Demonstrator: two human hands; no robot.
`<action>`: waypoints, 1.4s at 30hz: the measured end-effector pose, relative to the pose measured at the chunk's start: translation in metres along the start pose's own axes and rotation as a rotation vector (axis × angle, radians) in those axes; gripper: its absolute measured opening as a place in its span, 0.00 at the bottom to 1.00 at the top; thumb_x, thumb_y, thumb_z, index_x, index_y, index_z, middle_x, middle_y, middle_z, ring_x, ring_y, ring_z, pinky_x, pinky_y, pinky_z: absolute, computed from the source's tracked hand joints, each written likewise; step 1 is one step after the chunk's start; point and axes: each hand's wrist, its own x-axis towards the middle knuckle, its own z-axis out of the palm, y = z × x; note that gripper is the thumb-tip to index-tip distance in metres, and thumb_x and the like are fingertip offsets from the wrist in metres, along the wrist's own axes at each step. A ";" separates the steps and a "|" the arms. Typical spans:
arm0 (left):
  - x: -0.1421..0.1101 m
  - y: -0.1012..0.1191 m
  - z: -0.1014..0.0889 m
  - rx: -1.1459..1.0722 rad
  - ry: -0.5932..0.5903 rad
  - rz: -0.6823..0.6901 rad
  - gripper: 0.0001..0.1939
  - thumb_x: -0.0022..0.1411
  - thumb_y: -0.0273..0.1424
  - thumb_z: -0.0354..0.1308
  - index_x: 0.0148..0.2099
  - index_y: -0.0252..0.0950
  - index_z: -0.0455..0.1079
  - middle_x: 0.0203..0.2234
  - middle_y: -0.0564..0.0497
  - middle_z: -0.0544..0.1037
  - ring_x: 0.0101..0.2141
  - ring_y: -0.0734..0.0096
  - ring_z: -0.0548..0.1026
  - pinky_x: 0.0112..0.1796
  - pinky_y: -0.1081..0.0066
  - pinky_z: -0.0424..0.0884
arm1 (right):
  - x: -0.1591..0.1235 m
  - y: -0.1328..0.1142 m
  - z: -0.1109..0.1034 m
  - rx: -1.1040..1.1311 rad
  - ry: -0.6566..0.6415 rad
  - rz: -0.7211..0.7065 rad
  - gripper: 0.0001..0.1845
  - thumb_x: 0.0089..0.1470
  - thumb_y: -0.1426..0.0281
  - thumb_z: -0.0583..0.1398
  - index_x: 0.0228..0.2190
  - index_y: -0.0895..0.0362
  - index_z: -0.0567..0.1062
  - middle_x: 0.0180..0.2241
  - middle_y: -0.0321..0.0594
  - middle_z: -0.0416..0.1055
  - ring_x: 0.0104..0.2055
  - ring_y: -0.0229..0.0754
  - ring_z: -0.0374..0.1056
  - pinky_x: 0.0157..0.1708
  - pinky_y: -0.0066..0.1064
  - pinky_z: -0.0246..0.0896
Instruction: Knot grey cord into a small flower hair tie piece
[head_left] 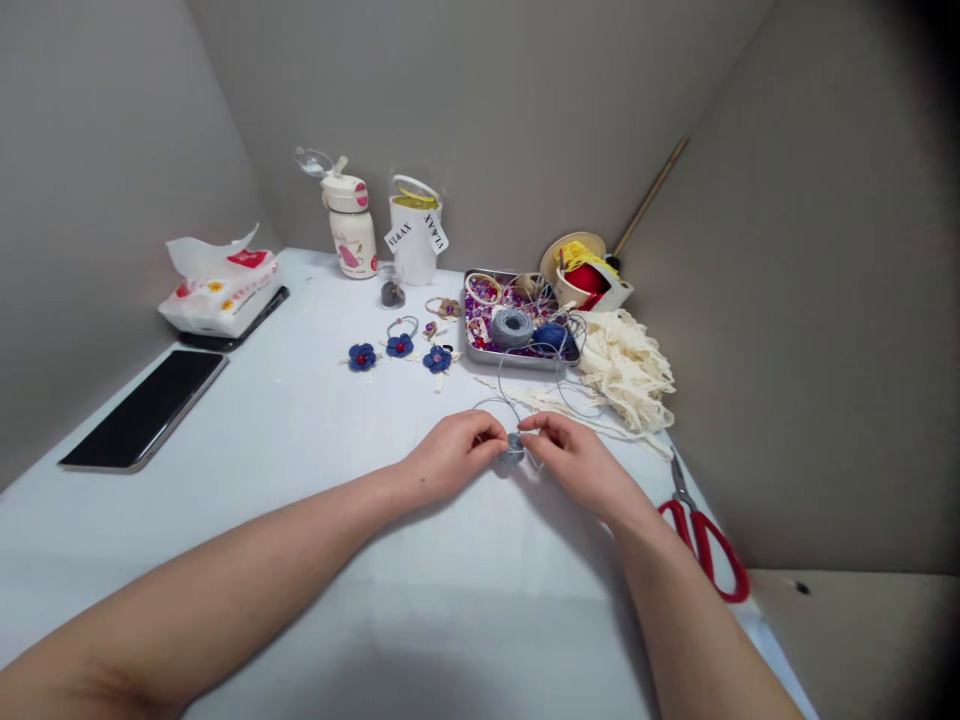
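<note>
Left hand (454,458) and right hand (577,462) both clenched, grasping a small grey yarn bundle (513,451) between the fingertips, over the white worktop (225,520). Thin grey cord (499,375) runs from the bundle back toward a metal tin (469,340) holding a ball of grey yarn (511,328). Red-handled scissors (701,545) lie near the right hand.

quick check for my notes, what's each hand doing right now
Left hand: closed, holding the small grey cord bundle.
Right hand: closed, pinching the same bundle from the other side.
</note>
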 end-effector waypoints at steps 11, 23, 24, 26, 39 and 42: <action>0.003 -0.003 0.000 -0.228 0.120 -0.096 0.06 0.58 0.30 0.54 0.34 0.34 0.71 0.31 0.49 0.76 0.33 0.69 0.72 0.37 0.70 0.67 | -0.001 -0.001 0.021 0.204 0.095 0.052 0.15 0.47 0.59 0.62 0.23 0.57 0.68 0.18 0.28 0.56 0.21 0.32 0.48 0.21 0.27 0.41; 0.008 0.000 0.001 -0.774 0.228 -0.283 0.08 0.54 0.31 0.62 0.32 0.31 0.69 0.27 0.51 0.73 0.30 0.76 0.71 0.38 0.71 0.70 | 0.000 0.002 0.046 0.606 0.196 0.116 0.19 0.44 0.54 0.66 0.27 0.57 0.72 0.20 0.29 0.61 0.21 0.31 0.50 0.21 0.26 0.43; 0.008 0.000 0.001 -0.798 0.232 -0.285 0.08 0.53 0.31 0.62 0.31 0.31 0.69 0.27 0.51 0.73 0.30 0.76 0.71 0.38 0.71 0.70 | 0.000 0.002 0.048 0.629 0.202 0.114 0.19 0.44 0.55 0.66 0.27 0.57 0.72 0.20 0.30 0.61 0.21 0.31 0.50 0.20 0.26 0.43; 0.008 0.000 0.002 -0.837 0.239 -0.279 0.09 0.53 0.32 0.63 0.32 0.30 0.69 0.28 0.51 0.73 0.30 0.76 0.71 0.39 0.70 0.71 | -0.001 0.001 0.051 0.670 0.213 0.107 0.18 0.44 0.55 0.67 0.27 0.57 0.72 0.21 0.30 0.61 0.21 0.31 0.50 0.20 0.25 0.43; 0.005 0.004 0.005 -0.975 0.267 -0.294 0.11 0.51 0.32 0.65 0.31 0.31 0.69 0.29 0.52 0.72 0.31 0.77 0.71 0.40 0.69 0.71 | -0.004 -0.004 0.063 0.812 0.308 0.090 0.17 0.43 0.58 0.68 0.27 0.56 0.71 0.20 0.29 0.59 0.21 0.31 0.49 0.20 0.25 0.45; 0.006 0.003 0.003 -0.911 0.272 -0.279 0.10 0.52 0.33 0.64 0.32 0.31 0.69 0.28 0.52 0.72 0.31 0.77 0.71 0.40 0.69 0.70 | -0.005 -0.005 0.060 0.767 0.275 0.082 0.18 0.44 0.56 0.67 0.28 0.56 0.71 0.21 0.30 0.60 0.21 0.32 0.50 0.21 0.26 0.46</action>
